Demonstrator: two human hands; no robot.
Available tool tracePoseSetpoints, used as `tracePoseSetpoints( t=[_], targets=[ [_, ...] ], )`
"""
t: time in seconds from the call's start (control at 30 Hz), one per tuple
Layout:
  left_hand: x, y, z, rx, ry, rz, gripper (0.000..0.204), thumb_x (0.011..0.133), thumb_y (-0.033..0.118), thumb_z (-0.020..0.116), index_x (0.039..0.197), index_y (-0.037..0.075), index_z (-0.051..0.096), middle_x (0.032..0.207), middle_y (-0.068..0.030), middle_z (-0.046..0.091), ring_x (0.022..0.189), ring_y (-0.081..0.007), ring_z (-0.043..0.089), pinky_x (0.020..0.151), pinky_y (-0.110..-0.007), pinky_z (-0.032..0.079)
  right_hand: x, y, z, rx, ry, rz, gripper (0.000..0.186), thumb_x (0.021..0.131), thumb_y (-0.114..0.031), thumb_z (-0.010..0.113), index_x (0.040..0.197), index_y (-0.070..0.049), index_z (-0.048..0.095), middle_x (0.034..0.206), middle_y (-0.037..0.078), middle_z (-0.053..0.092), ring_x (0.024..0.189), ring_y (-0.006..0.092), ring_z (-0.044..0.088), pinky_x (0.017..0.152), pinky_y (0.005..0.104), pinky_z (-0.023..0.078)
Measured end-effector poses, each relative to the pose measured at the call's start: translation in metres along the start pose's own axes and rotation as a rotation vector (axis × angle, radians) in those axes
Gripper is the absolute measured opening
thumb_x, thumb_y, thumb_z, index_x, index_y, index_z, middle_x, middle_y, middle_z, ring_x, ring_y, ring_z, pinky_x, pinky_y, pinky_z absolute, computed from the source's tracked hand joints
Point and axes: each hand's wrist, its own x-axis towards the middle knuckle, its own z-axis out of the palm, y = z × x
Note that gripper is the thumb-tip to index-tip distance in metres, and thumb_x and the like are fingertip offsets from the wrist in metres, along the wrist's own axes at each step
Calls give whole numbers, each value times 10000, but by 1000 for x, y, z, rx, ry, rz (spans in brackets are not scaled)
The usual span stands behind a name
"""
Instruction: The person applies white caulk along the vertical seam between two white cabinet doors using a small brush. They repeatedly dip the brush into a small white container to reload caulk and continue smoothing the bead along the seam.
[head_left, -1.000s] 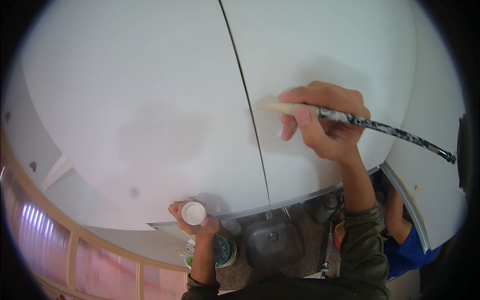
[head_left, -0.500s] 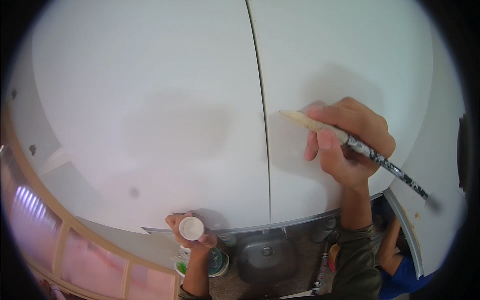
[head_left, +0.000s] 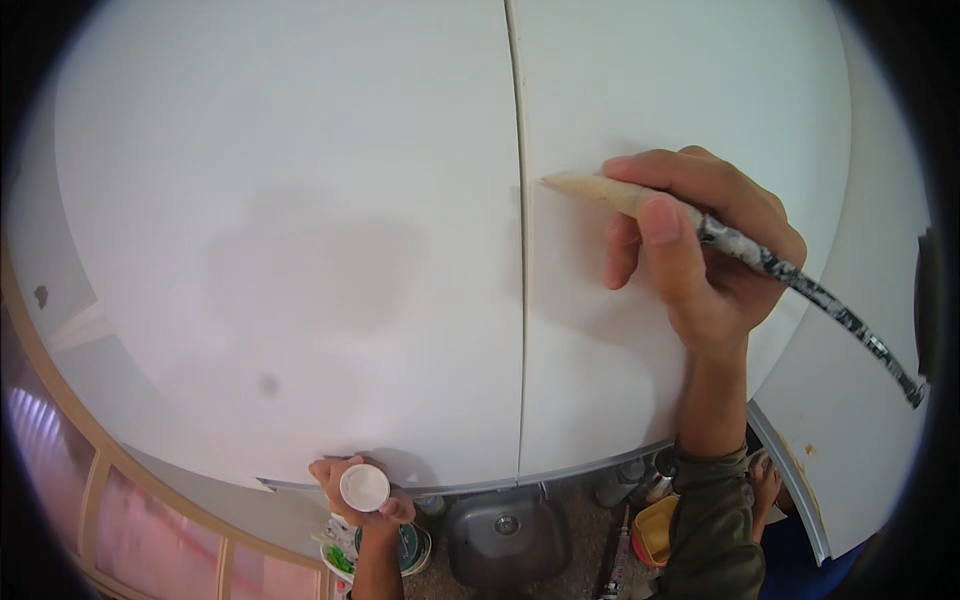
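My right hand (head_left: 720, 300) grips a brush (head_left: 585, 188) with pale bristles and a long, paint-spotted dark handle. Its tip is beside the dark vertical gap between the white left cabinet door (head_left: 350, 100) and right cabinet door (head_left: 680, 80); whether it touches is unclear. A thin cream line runs along the gap's right edge. Low at the doors' bottom edge, my left hand (head_left: 348, 515) holds a small white cup (head_left: 364, 486) with pale contents, mouth facing me.
Below are a sink (head_left: 480, 540), a yellow container (head_left: 655, 520), a tube (head_left: 617, 565) and a bucket. At right, another person's hand (head_left: 766, 480) shows beside an open door (head_left: 850, 430) with metal edging. A wood-framed translucent window (head_left: 160, 530) is at lower left.
The view has shifted, with the gap now further right than a second ago. My right hand has risen since half a second ago; my left hand and cup sit lower in the picture.
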Motion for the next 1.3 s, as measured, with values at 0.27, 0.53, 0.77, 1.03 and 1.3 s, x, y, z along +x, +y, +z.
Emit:
tracePoseSetpoints(
  t=[0.27, 0.53, 0.77, 1.03, 1.3],
  targets=[
    [-2, 2, -2, 19, -4, -33, 699, 967, 632, 424, 1082, -52, 503, 849, -113, 438, 632, -155, 447, 534, -286, 359, 26, 4, -3, 32, -20, 13, 162, 932, -50, 639, 993, 84, 706, 671, 100, 648, 477, 111, 589, 423, 200, 401],
    [-2, 4, -1, 9, 20, -50, 702, 956, 646, 434, 1073, -41, 518, 819, -101, 435, 647, -157, 435, 539, -293, 360, 24, 7, -1, 5, -2, -5, 158, 937, -35, 627, 1002, 79, 716, 665, 95, 656, 472, 118, 606, 418, 198, 401],
    [-2, 3, -4, 17, 8, -43, 699, 955, 650, 430, 1071, -34, 518, 817, -100, 434, 654, -158, 436, 546, -289, 362, 26, 10, -4, -79, -49, -87, 162, 945, -35, 619, 1010, 81, 711, 668, 101, 659, 474, 123, 612, 427, 196, 411],
    [-1, 4, -5, 23, -19, -36, 696, 959, 649, 424, 1091, -29, 510, 836, -103, 429, 636, -157, 436, 547, -288, 371, 25, 9, -5, -114, -67, -87, 172, 951, -48, 615, 1014, 82, 709, 670, 100, 659, 485, 124, 620, 439, 197, 416],
    [-2, 6, -3, 4, -10, -63, 681, 962, 634, 436, 1086, -31, 511, 868, -106, 419, 640, -157, 441, 552, -290, 371, 28, 9, -6, -127, -89, -140, 165, 946, -38, 612, 1002, 86, 706, 659, 92, 650, 485, 120, 617, 438, 193, 404]
  ],
)
